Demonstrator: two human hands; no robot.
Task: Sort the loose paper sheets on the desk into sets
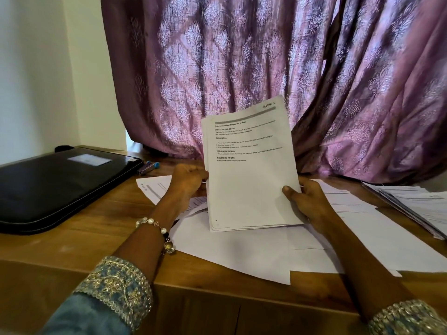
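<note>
I hold a stack of printed sheets upright above the desk; its top page reads "SECTION 1". My left hand grips the stack's left edge. My right hand holds the right edge with the thumb on the front page. Loose white sheets lie spread on the wooden desk under and around the stack. Another pile of sheets lies fanned at the right edge of the desk.
A black folder case lies on the desk's left side. A blue stapler and a pen sit behind it. A purple patterned curtain hangs right behind the desk. The desk's front edge runs near my forearms.
</note>
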